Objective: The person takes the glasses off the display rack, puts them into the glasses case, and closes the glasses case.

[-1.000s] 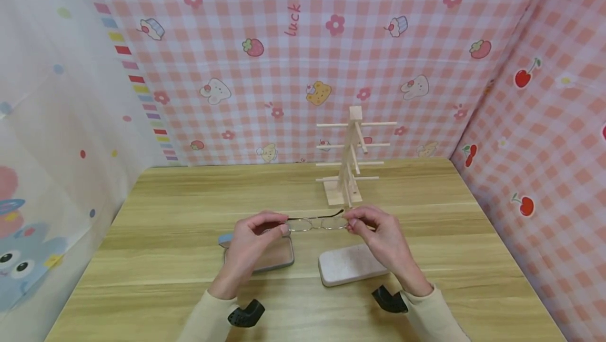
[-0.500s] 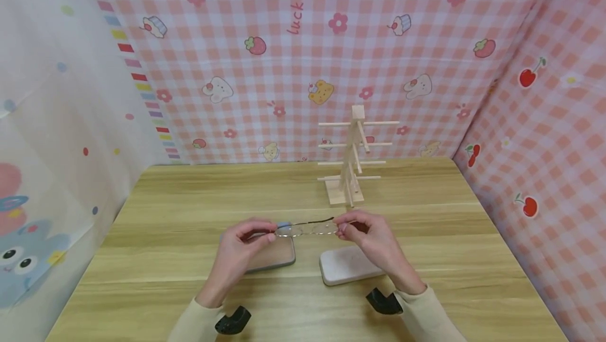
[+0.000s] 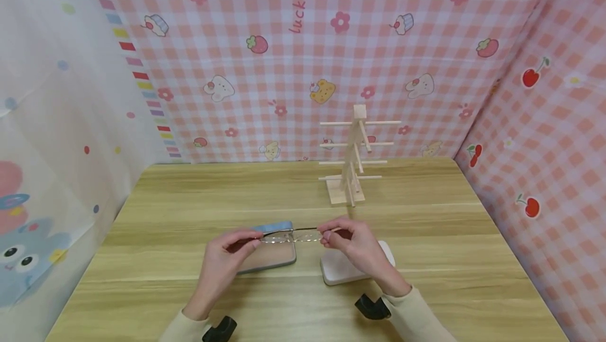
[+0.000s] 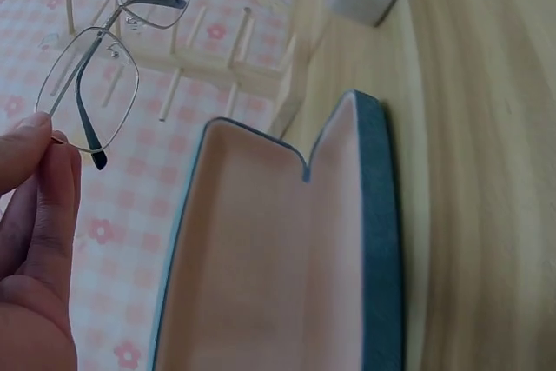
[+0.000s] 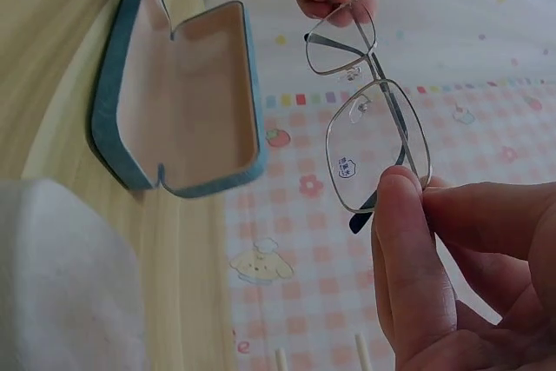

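Note:
My left hand [image 3: 226, 255] and right hand [image 3: 354, 247] hold a pair of thin metal-framed eyeglasses [image 5: 382, 141] between them. Each hand pinches one outer end of the frame between thumb and fingers. Folded behind the lenses are the dark-tipped temples, as both wrist views show. A blue glasses case [image 4: 382, 241] with pink lining lies open on the table, below and just behind the glasses in the head view. Part of it is hidden by my left hand. Under my right hand and wrist is a white, shut glasses case [image 3: 338, 269], partly covered.
A wooden display stand [image 3: 352, 160] with several pegs rises toward the back of the wooden table [image 3: 189, 194]. Patterned cloth [image 3: 284, 68] hangs behind the table and along both sides. Black wrist mounts [image 3: 372, 307] stick out below my forearms.
Both hands have moved left and toward me, carrying the eyeglasses from right of the blue case to over its right part. More of the white case shows. The grip looks the same.

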`<state>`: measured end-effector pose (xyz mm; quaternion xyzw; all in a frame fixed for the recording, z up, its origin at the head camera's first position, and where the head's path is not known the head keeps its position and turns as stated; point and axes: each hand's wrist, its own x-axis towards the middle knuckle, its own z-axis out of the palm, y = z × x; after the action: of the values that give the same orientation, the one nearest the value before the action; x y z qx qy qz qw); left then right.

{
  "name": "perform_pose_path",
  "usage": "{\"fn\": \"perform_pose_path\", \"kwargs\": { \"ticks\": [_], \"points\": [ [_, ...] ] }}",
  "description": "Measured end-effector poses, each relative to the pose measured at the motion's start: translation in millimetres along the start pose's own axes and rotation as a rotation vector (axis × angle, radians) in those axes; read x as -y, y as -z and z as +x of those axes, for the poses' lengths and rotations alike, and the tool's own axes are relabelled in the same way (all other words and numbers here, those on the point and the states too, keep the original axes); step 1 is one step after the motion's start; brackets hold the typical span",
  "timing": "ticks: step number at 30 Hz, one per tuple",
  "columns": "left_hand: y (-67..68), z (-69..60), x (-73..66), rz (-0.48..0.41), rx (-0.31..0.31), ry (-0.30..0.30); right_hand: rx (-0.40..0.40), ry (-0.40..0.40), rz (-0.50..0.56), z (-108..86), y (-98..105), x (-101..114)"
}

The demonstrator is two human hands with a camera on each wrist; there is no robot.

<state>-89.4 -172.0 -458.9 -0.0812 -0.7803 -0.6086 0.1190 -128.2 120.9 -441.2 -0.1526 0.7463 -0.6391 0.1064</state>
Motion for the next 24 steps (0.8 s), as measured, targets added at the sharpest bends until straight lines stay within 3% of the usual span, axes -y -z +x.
{"fn": "perform_pose_path", "kwargs": {
  "ticks": [8,16,24],
  "points": [
    [8.1,-8.3,7.1,-0.015,-0.034,0.01,0.039,0.017,-0.075,2.1,-9.3,-2.9],
    [16.1,-14.4,10.0,-0.014,-0.04,0.069,0.042,0.064,-0.149,4.4,-18.2,-8.3],
    [23.1,-18.6,12.5,-0.002,-0.044,0.143,0.032,0.061,-0.195,6.8,-29.0,-10.5]
  ]
}}
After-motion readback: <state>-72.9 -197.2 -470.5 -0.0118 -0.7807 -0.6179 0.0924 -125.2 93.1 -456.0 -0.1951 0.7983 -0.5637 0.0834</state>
